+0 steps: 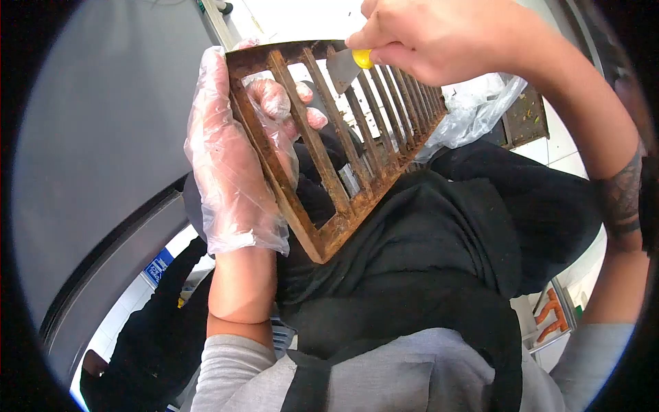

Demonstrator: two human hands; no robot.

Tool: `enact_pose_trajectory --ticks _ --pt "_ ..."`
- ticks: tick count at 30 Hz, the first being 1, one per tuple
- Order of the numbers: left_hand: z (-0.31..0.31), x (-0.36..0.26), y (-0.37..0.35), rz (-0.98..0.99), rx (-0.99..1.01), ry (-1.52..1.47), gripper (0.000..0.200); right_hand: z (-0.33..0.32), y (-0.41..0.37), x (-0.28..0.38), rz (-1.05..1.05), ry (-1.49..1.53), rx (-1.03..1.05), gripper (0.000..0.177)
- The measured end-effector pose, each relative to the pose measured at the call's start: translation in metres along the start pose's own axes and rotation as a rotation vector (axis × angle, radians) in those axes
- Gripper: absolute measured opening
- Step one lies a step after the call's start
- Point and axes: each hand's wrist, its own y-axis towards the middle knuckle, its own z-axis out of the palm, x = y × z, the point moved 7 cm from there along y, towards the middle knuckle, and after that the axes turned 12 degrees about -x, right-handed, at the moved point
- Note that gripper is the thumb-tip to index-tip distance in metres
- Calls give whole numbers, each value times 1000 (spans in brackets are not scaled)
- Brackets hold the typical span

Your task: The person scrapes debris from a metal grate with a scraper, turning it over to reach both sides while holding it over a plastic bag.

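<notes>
A rusty slatted metal grate point(309, 130) is held tilted above my lap. My left hand point(237, 151), in a clear plastic glove, grips its left end, with the fingertips showing through the gaps between the bars. In my bare right hand point(439, 41) is a scraper point(343, 71) with a flat metal blade and a yellow handle. The blade overlaps the bars near the grate's upper edge, angled down to the left. The grate's far right end narrows away towards a crumpled plastic bag.
The clear plastic bag point(480, 103) lies beyond my knee, beside another dark rusty piece point(525, 120) on white tiles. A large grey panel point(123, 89) fills the left side. Lower left are a blue box point(158, 266) and black fabric point(147, 336). Orange items point(551, 316) sit at lower right.
</notes>
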Motion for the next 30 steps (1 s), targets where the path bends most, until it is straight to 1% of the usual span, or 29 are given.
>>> enact_pose_trajectory --ticks 2,3,5,6,7,9,10,14,16,17,19,20,22,26,28,30 --pt "-3 0 1 -2 -8 -4 48 6 1 -9 -16 -20 -3 19" --pt "-3 0 1 -12 21 -28 48 4 1 -13 -17 -21 -1 19" --pt "-3 1 1 -22 47 -54 48 -9 1 -10 -162 -212 -46 18" --pt "-2 1 -1 -18 42 -47 48 -10 5 -17 9 -223 163 16" --pt "0 1 -1 -15 39 -42 48 -5 2 -20 12 -226 165 16" --pt "1 -1 -1 -13 22 -32 47 -8 0 -10 -135 -105 -39 16" --pt "-1 -1 -1 -7 -2 -19 47 -12 -4 -8 -137 -153 -105 17" --pt "-2 -1 -1 -20 23 -43 48 -18 -3 -1 -125 -106 -106 19" --pt "0 -1 -1 -5 43 -43 48 -14 -2 -6 -81 -125 -73 20" --pt "1 0 -1 -6 46 -47 48 -19 1 2 -80 -128 -70 20" --pt "-1 0 -1 14 28 -16 48 -25 9 18 2 -213 68 20" --pt "0 -1 -2 15 23 -15 48 -26 11 15 -3 -210 68 20" --pt "-1 -1 -4 4 -63 20 48 -24 16 9 -45 -94 97 20" --pt "-3 0 -1 30 -34 54 49 -24 18 9 -107 -90 57 19" --pt "-1 -3 -5 52 -101 116 45 -20 21 6 -103 -86 99 19" --pt "-7 -2 -2 25 -97 150 47 -8 26 -6 -121 -102 111 20"
